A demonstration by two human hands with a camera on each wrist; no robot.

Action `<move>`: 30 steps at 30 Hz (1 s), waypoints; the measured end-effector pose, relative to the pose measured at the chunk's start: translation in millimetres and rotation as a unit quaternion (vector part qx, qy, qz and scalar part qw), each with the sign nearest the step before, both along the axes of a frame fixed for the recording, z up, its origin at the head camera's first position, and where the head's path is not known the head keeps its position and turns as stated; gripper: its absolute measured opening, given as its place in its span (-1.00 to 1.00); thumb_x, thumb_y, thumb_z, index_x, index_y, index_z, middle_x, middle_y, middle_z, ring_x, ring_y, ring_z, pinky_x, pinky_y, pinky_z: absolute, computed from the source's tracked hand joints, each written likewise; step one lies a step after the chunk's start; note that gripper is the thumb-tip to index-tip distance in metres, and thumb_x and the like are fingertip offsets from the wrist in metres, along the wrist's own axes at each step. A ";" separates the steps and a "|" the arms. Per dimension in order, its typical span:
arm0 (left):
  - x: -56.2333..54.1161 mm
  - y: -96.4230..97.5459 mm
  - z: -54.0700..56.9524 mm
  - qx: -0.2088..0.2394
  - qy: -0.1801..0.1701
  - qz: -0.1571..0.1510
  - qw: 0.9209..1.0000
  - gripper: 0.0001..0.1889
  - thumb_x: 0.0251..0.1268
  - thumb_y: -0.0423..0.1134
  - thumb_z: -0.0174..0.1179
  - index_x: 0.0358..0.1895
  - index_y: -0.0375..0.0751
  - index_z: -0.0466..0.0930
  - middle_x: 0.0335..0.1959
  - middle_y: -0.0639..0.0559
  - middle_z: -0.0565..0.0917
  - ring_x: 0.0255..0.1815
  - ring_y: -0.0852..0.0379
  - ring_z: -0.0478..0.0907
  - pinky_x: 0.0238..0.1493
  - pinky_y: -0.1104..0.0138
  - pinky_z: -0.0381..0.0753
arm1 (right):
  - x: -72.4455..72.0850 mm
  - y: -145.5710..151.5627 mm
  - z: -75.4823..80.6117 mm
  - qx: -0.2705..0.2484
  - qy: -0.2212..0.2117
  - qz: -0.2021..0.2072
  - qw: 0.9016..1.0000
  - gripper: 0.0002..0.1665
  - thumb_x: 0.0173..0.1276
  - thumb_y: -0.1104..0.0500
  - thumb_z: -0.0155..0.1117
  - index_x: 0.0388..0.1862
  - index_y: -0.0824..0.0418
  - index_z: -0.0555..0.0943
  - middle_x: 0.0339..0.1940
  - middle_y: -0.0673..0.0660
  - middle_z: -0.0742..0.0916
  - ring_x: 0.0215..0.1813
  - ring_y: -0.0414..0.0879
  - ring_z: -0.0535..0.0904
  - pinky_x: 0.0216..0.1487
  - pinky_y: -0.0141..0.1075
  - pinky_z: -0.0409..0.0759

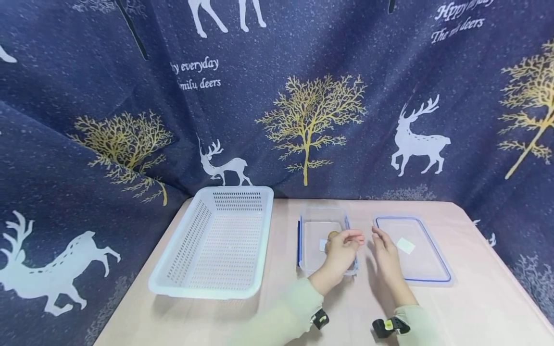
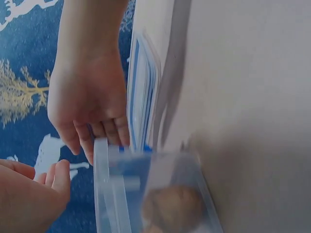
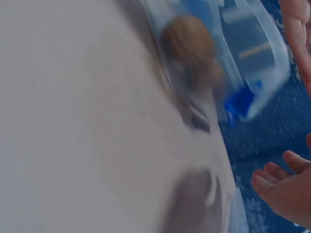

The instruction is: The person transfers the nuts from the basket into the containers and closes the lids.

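Observation:
A clear plastic container [image 1: 309, 257] with blue side latches stands without its lid on the table. Brown rounded, wrinkled items that look like walnuts [image 3: 189, 39] lie inside, seen blurred through the wall in the left wrist view. Over the container's right side hovers my left hand [image 1: 342, 252], fingers stretched to the right and nothing in its grasp. My right hand [image 1: 387, 259], just right of the container, also has loosely extended fingers and holds nothing. The two hands face each other with a small gap. A clear lid [image 1: 417, 259] with a blue seal lies flat beside the right hand.
A large white perforated basket [image 1: 207, 292] sits on the left of the pink-covered table [image 1: 277, 312]. A dark blue curtain [image 1: 355, 57] with deer and trees hangs behind the table. Each wrist wears a small black camera.

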State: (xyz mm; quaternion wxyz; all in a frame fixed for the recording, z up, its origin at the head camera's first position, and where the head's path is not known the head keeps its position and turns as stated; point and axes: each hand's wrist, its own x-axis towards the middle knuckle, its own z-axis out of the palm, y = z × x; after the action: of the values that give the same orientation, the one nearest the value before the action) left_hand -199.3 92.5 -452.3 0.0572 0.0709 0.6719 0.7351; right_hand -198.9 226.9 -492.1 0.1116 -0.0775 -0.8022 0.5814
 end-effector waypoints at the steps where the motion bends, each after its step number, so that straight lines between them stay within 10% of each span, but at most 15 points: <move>1: 2.3 3.5 0.8 -0.007 0.002 -0.001 1.000 -0.74 0.27 -0.53 0.04 -0.04 -0.33 0.60 -0.17 -0.10 0.71 -0.10 0.06 0.66 -0.03 0.42 0.61 | 0.6 5.0 0.9 0.004 -0.002 -0.006 1.000 -0.38 0.60 -0.02 -0.26 0.44 0.35 0.20 0.46 0.36 0.27 0.47 0.29 0.12 0.47 0.13 0.03; 14: 17.4 48.4 2.2 -0.084 -0.007 -0.028 0.996 -0.74 0.29 -0.40 0.12 0.02 -0.15 0.59 -0.13 0.15 0.64 -0.12 0.33 0.56 -0.05 0.52 0.55 | 15.5 70.7 7.9 0.031 -0.044 -0.057 0.997 -0.32 0.59 -0.08 -0.40 0.50 0.32 0.09 0.46 0.42 0.22 0.46 0.37 0.06 0.44 0.20 0.01; 30: 18.0 81.9 -10.6 -0.144 -0.115 -0.044 0.982 -0.50 0.30 -0.28 0.15 0.30 -0.28 0.36 0.25 -0.12 0.47 0.32 -0.09 0.37 0.32 0.12 0.38 | 20.5 121.0 6.8 0.078 -0.090 -0.085 0.989 -0.32 0.57 0.01 -0.42 0.50 0.42 -0.05 0.45 0.51 0.09 0.47 0.41 -0.08 0.47 0.17 -0.10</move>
State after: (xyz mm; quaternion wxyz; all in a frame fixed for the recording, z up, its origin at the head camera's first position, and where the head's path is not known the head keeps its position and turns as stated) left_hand -181.3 174.4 -462.9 0.1754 0.0066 0.7559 0.6307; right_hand -178.3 347.9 -485.4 0.0935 -0.1886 -0.8425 0.4959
